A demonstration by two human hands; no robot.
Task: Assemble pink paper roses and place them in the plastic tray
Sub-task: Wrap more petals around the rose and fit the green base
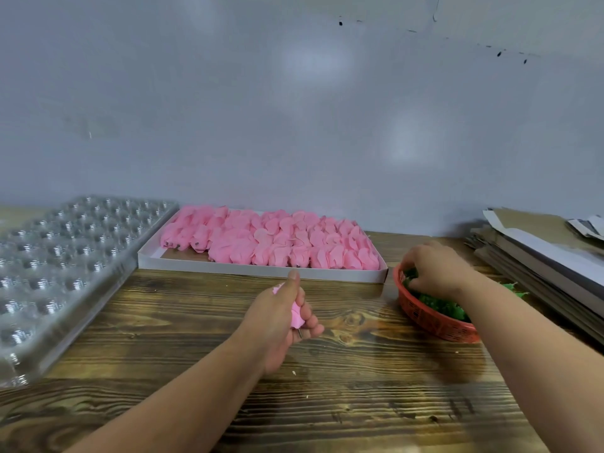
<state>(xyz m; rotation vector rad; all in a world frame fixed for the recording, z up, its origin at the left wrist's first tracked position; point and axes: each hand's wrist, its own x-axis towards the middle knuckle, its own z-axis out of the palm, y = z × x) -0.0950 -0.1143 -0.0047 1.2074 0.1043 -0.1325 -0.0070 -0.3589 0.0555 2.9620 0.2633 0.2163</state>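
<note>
— While the left hand [281, 322] is over the middle of the wooden table [359, 387], what is it holding?
— It has its fingers curled around one pink paper rose [296, 313]. A little dark stem sticks out under the rose.
— Where is the right hand [434, 268]?
— It reaches into the red basket [425, 317], to the right of the rose. Its fingers bend down into the green leaves [451, 305]. I cannot tell if it has one.
— Where is the plastic tray [62, 263]?
— It is clear and sits far to the left of the rose, with many round cups.
— And behind the rose?
— A white box [261, 269] full of pink petals [271, 240]. Flat cardboard [539, 256] is stacked to the right of the basket.
</note>
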